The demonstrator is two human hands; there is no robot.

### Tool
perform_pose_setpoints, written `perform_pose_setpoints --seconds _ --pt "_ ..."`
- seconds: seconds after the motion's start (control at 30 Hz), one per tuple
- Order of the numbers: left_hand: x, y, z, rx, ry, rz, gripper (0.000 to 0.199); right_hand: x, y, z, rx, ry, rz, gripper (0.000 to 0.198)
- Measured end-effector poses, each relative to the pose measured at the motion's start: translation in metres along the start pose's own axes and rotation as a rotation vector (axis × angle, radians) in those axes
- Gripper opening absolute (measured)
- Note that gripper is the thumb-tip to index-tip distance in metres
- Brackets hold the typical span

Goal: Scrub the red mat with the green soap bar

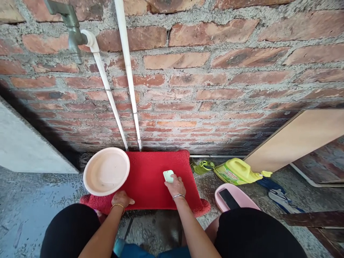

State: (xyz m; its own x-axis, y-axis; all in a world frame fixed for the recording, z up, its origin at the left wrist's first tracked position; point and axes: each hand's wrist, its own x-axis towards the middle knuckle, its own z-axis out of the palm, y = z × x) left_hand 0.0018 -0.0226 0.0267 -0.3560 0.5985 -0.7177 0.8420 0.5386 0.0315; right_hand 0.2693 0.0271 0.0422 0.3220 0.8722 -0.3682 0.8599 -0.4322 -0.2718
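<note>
We observe the right hand (176, 187) closed on a small pale green block with rounded corners (168, 175), whose far end projects past the fingers. The block lies over the right-hand part of a red textile with a flat middle and shaggy plush edges (149, 175); we cannot tell how firmly it bears on the surface. A silver-coloured bangle (178, 196) encircles the right wrist.

We note the left hand (122, 199) on the near edge of the red textile, thumb pointing right. Its other fingers are partly hidden, and we cannot tell whether they grip the fabric. A gold-coloured bracelet (118, 205) is on that wrist.

A round pale pink basin (106, 175) sits upright over the textile's left end, just beyond the left hand. To the right of the textile, we record a green bottle (203, 167), a yellow plastic jug with a moulded handle (236, 171) lying tilted, and a pink oval tray (243, 197) holding a dark flat rectangular object (228, 198).

Behind, against a red brick wall with rough grey mortar (201, 82), we find two white pipes and a grey-green tap (72, 34)
</note>
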Motion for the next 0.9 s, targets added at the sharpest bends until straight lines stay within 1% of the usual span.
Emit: perform_pose_setpoints --seconds 0.07,0.1,0.17,0.27,0.33,0.37,0.43,0.57,0.63,0.67,0.73,0.9 --pt "0.002 -0.001 0.001 -0.01 0.003 0.001 0.059 0.001 0.003 -0.003 0.001 0.041 0.047 0.045" --pt "0.003 -0.001 0.002 -0.015 0.003 0.006 0.059 -0.001 0.0 0.0 0.008 0.054 0.042 0.045" --pt "0.006 -0.003 0.005 -0.023 0.005 0.014 0.061 -0.007 -0.014 0.01 0.025 0.053 -0.028 0.045" --pt "0.012 -0.007 0.01 -0.019 0.035 0.016 0.06 -0.017 -0.037 0.03 0.024 -0.011 -0.175 0.046" --pt "0.014 -0.008 0.013 -0.01 0.056 0.017 0.059 -0.02 -0.043 0.037 0.013 -0.046 -0.222 0.045" --pt "0.015 -0.008 0.013 -0.006 0.061 0.02 0.059 -0.019 -0.042 0.038 0.008 -0.053 -0.222 0.045" --pt "0.016 -0.008 0.014 -0.002 0.059 0.024 0.059 -0.016 -0.029 0.032 0.003 -0.046 -0.182 0.044" --pt "0.014 -0.005 0.011 -0.008 0.037 0.012 0.059 -0.003 0.006 0.011 -0.004 0.009 -0.04 0.043" --pt "0.011 -0.005 0.008 -0.016 0.026 0.014 0.058 0.0 0.013 0.005 0.0 0.038 0.02 0.042" --pt "0.01 -0.004 0.007 -0.018 0.019 0.012 0.058 0.001 0.012 0.005 0.005 0.048 0.035 0.042" --pt "0.007 -0.004 0.004 -0.024 0.003 0.007 0.059 -0.003 0.002 0.011 0.013 0.049 0.003 0.042" --pt "0.003 -0.002 0.001 -0.02 0.004 -0.009 0.059 -0.022 -0.042 0.036 -0.009 -0.049 -0.229 0.044"
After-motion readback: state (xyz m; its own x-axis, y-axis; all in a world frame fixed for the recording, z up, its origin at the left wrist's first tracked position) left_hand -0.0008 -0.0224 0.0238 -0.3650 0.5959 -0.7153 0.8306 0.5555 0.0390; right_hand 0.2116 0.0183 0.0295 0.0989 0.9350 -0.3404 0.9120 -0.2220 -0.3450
